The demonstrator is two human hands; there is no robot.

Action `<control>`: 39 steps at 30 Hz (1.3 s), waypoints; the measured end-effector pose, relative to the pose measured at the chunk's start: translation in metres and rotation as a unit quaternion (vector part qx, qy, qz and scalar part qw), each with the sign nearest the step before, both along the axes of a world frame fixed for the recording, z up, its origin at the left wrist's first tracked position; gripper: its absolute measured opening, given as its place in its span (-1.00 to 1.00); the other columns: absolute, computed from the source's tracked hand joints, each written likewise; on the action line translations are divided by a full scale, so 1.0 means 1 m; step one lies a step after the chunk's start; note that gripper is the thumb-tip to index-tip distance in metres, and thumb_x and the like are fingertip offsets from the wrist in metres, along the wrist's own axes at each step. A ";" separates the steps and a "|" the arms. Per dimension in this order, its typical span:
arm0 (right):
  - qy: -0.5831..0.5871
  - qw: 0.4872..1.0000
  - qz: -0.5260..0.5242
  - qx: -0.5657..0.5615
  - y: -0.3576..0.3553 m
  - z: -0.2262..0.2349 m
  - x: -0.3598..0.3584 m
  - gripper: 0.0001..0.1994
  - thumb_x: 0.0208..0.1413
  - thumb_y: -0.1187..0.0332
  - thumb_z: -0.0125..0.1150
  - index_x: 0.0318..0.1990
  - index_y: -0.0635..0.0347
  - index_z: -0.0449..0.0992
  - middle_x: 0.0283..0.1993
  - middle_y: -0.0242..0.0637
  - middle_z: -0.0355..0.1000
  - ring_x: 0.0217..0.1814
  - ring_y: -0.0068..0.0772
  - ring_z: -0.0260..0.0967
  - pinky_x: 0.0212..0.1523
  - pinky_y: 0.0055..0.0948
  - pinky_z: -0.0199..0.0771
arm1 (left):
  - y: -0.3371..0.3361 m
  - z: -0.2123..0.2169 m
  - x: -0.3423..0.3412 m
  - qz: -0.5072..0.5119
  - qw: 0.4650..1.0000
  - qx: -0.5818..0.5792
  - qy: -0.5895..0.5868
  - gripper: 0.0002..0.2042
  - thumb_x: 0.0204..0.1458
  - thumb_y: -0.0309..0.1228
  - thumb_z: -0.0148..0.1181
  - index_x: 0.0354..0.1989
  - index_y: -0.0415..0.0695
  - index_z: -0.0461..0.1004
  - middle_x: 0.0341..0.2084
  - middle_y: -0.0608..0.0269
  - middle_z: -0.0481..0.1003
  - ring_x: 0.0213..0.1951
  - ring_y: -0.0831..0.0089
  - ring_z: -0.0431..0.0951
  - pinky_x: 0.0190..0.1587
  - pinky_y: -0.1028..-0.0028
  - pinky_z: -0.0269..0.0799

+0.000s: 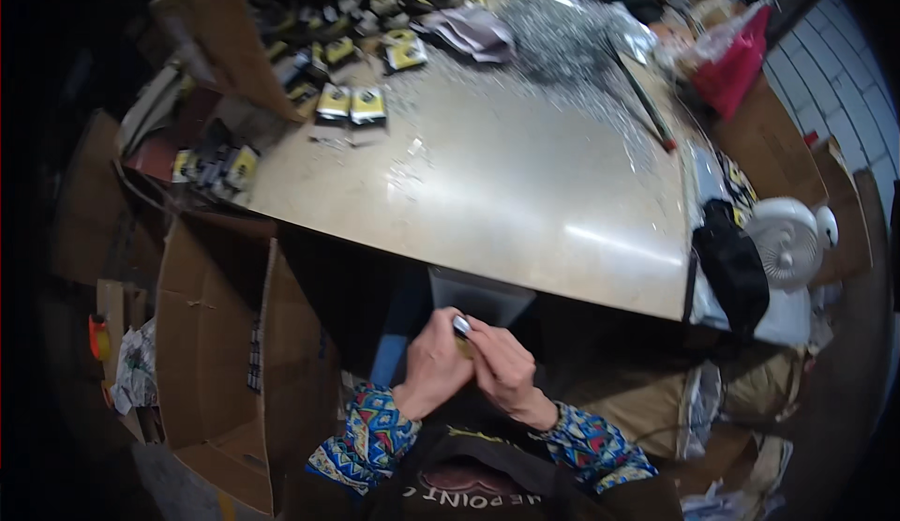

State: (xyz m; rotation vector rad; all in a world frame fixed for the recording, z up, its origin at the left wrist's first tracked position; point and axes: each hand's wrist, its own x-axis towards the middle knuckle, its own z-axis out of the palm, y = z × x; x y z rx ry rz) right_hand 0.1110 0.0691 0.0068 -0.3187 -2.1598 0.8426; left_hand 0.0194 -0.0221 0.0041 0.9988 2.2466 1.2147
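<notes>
My left hand (436, 363) and my right hand (506, 368) meet in front of my body, just off the table's near edge. Between the fingertips sits a small shiny silver piece (461, 325), with a bit of yellow below it; most of it is hidden, so its kind cannot be made out. The left fingers are curled round it and the right thumb and fingers pinch it from the other side. On the table (487, 183), toward the far left, lie two black-and-yellow carded packs (351, 108) side by side.
A heap of similar packs (366, 5) spills from a carton at the back left. Tangled clear wire-like strands (572, 43) and a grey cloth (472, 33) lie behind. An open cardboard box (211, 333) stands at left. A white fan (786, 240) and black bag (731, 263) are at right.
</notes>
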 end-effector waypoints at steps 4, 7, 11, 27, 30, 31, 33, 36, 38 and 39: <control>-0.018 0.996 0.071 -0.046 0.036 -0.002 -0.015 -0.83 0.01 0.65 0.26 -0.20 0.35 0.58 -0.18 -0.06 0.57 -0.24 -0.14 0.56 -0.21 -0.37 0.57 | 0.000 0.015 -0.041 -0.086 0.994 0.019 0.060 -0.38 -0.07 -0.31 0.35 0.12 -0.27 0.18 -0.05 -0.22 0.32 -0.04 -0.13 0.42 -0.03 0.12 0.38; -0.022 0.993 0.090 0.071 0.059 0.026 -0.060 -0.79 0.00 0.60 0.29 -0.16 0.32 0.57 -0.13 -0.06 0.54 -0.09 -0.07 0.52 -0.10 -0.32 0.57 | -0.006 0.032 -0.137 0.062 0.959 -0.065 0.270 -0.39 -0.06 -0.25 0.33 0.11 -0.28 0.23 -0.12 -0.14 0.32 -0.13 -0.07 0.39 0.01 0.10 0.33; -0.108 0.955 0.099 0.256 0.099 0.014 -0.158 -0.73 0.16 0.37 0.15 0.00 0.21 0.45 0.17 0.00 0.34 0.27 0.01 0.25 0.22 -0.08 0.29 | 0.002 0.059 -0.247 0.111 0.818 -0.146 0.545 -0.36 -0.08 -0.35 0.29 0.23 -0.17 0.21 0.04 0.06 0.31 0.16 0.10 0.23 0.27 0.04 -0.03; -0.307 0.913 0.049 0.266 0.234 -0.003 -0.184 -0.55 0.29 0.02 -0.09 0.24 -0.02 0.30 0.33 -0.05 0.17 0.39 0.23 0.00 0.25 0.37 0.05 | 0.144 0.079 -0.321 -0.277 0.849 -0.176 0.413 -0.53 -0.23 -0.33 0.29 -0.09 -0.18 0.33 -0.13 0.00 0.41 -0.06 0.02 0.43 0.03 0.16 0.33; -0.263 0.927 0.058 0.260 0.227 -0.004 -0.121 -0.58 0.32 0.10 -0.08 0.23 0.05 0.32 0.32 -0.10 0.20 0.40 0.17 0.03 0.29 0.21 0.09 | 0.151 0.084 -0.294 -0.264 0.860 -0.117 0.421 -0.53 -0.25 -0.32 0.31 -0.17 -0.18 0.27 -0.26 -0.05 0.41 -0.14 -0.03 0.44 -0.04 0.16 0.37; -0.266 0.927 0.054 0.257 0.223 0.006 -0.107 -0.58 0.32 0.10 -0.08 0.23 0.05 0.32 0.32 -0.10 0.20 0.40 0.17 0.03 0.29 0.21 0.09 | 0.148 0.087 -0.285 -0.240 0.855 -0.131 0.440 -0.48 -0.24 -0.30 0.33 -0.11 -0.20 0.25 -0.25 -0.08 0.42 -0.15 -0.05 0.45 -0.07 0.16 0.39; -0.306 0.915 0.113 0.239 0.220 0.016 -0.080 -0.61 0.31 0.16 -0.02 0.21 0.08 0.36 0.36 -0.06 0.18 0.40 0.18 0.04 0.30 0.21 0.08 | 0.139 0.085 -0.269 -0.223 0.849 -0.146 0.457 -0.43 -0.23 -0.28 0.35 -0.05 -0.22 0.23 -0.24 -0.11 0.43 -0.16 -0.06 0.47 -0.11 0.15 0.42; -0.236 0.958 0.060 0.150 0.269 0.004 -0.032 -0.63 0.27 0.17 0.05 0.17 0.04 0.42 0.34 0.01 0.19 0.41 0.19 0.04 0.33 0.21 0.06 | 0.130 0.095 -0.242 -0.137 0.933 -0.118 0.310 -0.32 -0.11 -0.13 0.40 0.06 -0.31 0.22 -0.28 -0.18 0.49 -0.22 -0.08 0.54 -0.17 0.17 0.45; -0.263 0.953 -0.090 0.123 0.298 0.006 -0.022 -0.60 0.27 0.10 0.02 0.20 -0.03 0.41 0.39 0.01 0.13 0.46 0.19 -0.04 0.38 0.22 -0.06 | 0.109 0.086 -0.240 -0.101 0.956 -0.081 0.263 -0.39 -0.05 -0.12 0.36 -0.01 -0.32 0.27 -0.34 -0.11 0.50 -0.26 0.03 0.54 -0.19 0.23 0.45; -0.333 0.915 -0.178 0.141 0.307 0.010 -0.019 -0.57 0.28 0.05 -0.01 0.23 -0.05 0.39 0.42 0.01 0.08 0.48 0.19 -0.09 0.41 0.22 -0.15 | 0.099 0.080 -0.238 -0.068 0.975 -0.038 0.209 -0.45 0.01 -0.10 0.33 -0.07 -0.33 0.32 -0.40 -0.04 0.50 -0.30 0.13 0.55 -0.20 0.29 0.45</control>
